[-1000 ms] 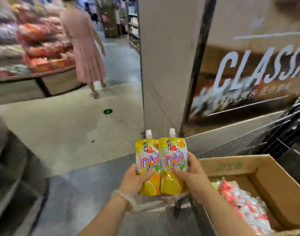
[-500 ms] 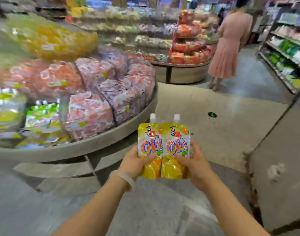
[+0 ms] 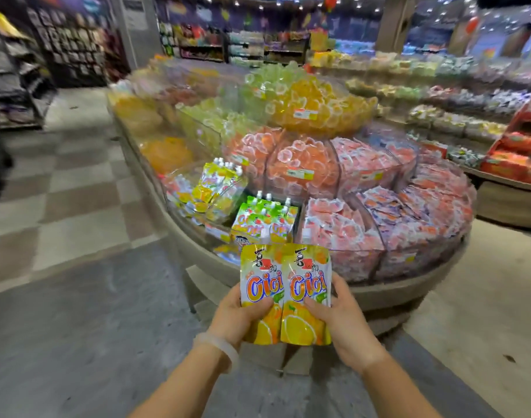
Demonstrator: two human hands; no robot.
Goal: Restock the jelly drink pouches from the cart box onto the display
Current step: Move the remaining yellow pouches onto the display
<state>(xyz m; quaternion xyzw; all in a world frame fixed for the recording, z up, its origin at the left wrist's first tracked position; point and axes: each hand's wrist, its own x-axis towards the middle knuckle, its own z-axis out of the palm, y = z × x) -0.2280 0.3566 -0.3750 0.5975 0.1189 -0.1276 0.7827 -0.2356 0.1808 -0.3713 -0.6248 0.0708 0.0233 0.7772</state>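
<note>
You hold two orange jelly drink pouches side by side in front of you, upright, their inner edges touching. Your left hand (image 3: 234, 318) grips the left pouch (image 3: 262, 292) with the thumb curled across its lower front and the fingers behind it; a pale bracelet (image 3: 220, 346) sits on that wrist. Your right hand (image 3: 341, 319) grips the right pouch (image 3: 307, 292) the same way, thumb pressed on the front, fingers wrapped round its outer edge. Both pouches hang in the air just short of the near rim of the round display (image 3: 388, 292), not resting on anything.

On the display's near edge, just behind the held pouches, stands a group of green pouches (image 3: 265, 217) with white caps, upright. To their left, further along the rim, lie yellow pouches (image 3: 216, 184) in a clear bin, tilted. The right side of the lower tier is filled with pink-wrapped jelly packs (image 3: 388, 212). The upper tiers hold heaps of orange jelly cups (image 3: 303, 159) and yellow jelly cups (image 3: 324, 111). Everything further back is blurred.
</note>
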